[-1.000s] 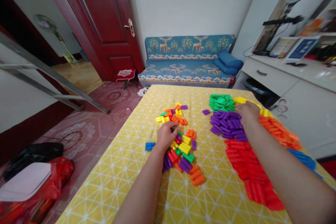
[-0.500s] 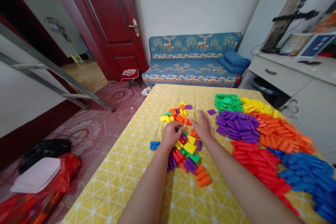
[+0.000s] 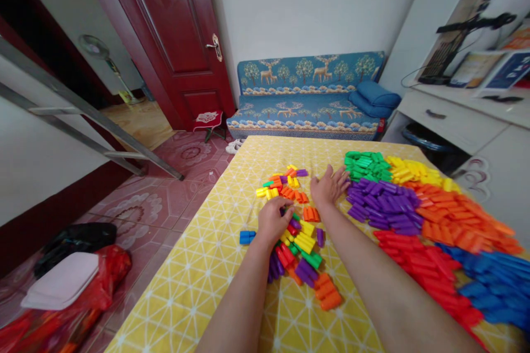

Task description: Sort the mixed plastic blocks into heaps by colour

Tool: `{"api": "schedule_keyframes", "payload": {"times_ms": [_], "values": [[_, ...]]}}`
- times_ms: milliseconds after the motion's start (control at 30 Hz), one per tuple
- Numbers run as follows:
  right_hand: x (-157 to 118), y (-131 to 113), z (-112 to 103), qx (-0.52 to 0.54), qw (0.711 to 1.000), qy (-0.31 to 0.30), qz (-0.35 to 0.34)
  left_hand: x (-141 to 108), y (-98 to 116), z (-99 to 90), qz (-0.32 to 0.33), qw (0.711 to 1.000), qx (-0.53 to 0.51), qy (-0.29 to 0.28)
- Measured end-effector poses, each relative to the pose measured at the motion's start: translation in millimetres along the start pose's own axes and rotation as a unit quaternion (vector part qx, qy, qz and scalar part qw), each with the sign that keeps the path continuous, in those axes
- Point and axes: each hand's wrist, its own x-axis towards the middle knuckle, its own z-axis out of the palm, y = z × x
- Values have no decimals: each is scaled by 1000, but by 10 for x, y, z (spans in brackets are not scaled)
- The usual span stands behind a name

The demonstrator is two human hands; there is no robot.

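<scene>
On a yellow patterned tablecloth (image 3: 207, 220), small coloured plastic pieces lie in a mixed pile (image 3: 304, 242). My left hand (image 3: 274, 219) rests at the upper left of that pile, fingers curled down; what they hold, if anything, is hidden. Spread-fingered, my right hand (image 3: 330, 186) is beside the sorted purple pile (image 3: 383, 204), its fingertips near the green pile (image 3: 366, 165). No piece shows in its grasp. Between the hands lie orange pieces (image 3: 311, 214). A blue piece (image 3: 247, 237) sits left of my left hand.
Yellow (image 3: 418, 172), orange (image 3: 467, 218), red (image 3: 426, 270) and blue (image 3: 497, 284) piles cover the table's right side. Beyond the table is a blue sofa (image 3: 306, 113). A white cabinet (image 3: 447, 116) stands right, a metal ladder (image 3: 91, 116) left, with bags (image 3: 114, 267) on the floor.
My right hand has moved right, toward the purple pile, covering the spot where a lone purple piece lay, and its fingers are spread wider. My left hand stays at the mixed pile. The view has shifted slightly.
</scene>
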Motion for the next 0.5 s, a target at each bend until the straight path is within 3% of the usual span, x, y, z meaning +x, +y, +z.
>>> {"api": "schedule_keyframes", "payload": {"times_ms": [67, 167, 300, 400, 500], "values": [[17, 28, 31, -1, 999, -12, 34, 2, -3, 3, -1, 1000, 0, 0], [24, 31, 45, -22, 999, -28, 8, 3, -6, 6, 0, 1000, 0, -3], [23, -31, 43, -20, 992, -43, -118, 1, 1, 0, 3, 1000, 3, -3], [64, -45, 90, 17, 962, -132, -239, 1, 2, -3, 3, 1000, 3, 0], [127, -6, 154, 81, 925, -216, -301, 1, 0, 2, 0, 1000, -2, -3]]}}
